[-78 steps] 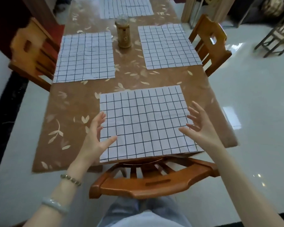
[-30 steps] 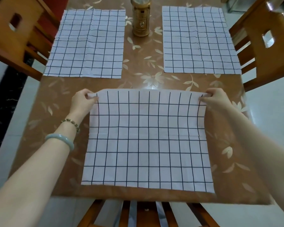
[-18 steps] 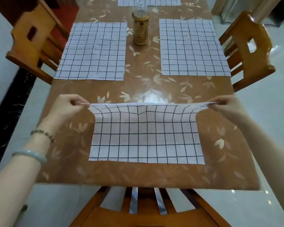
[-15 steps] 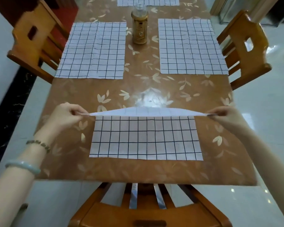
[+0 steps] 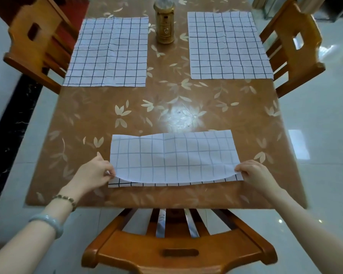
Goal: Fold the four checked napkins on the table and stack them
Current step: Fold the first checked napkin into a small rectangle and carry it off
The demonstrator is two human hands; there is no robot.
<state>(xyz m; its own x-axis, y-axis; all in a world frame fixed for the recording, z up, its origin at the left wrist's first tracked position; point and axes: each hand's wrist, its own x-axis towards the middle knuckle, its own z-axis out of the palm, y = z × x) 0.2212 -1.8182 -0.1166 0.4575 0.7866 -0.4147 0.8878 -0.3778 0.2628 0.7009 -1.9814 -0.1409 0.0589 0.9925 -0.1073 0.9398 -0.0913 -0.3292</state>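
The near checked napkin lies folded over toward me on the brown leaf-patterned table, its paler underside up. My left hand pinches the folded-over left corner and my right hand pinches the right corner, both just above the napkin's near edge, where a strip of the lower layer still shows. Two more checked napkins lie flat farther back: the left napkin and the right napkin.
A gold cylindrical container stands between the two far napkins. Wooden chairs flank the table at left and right, and a third chair sits tucked in right below me. Glossy white floor surrounds the table.
Both hands have pulled the napkin's far edge up and toward me, laying it over the near half. The view has tilted down and closer.
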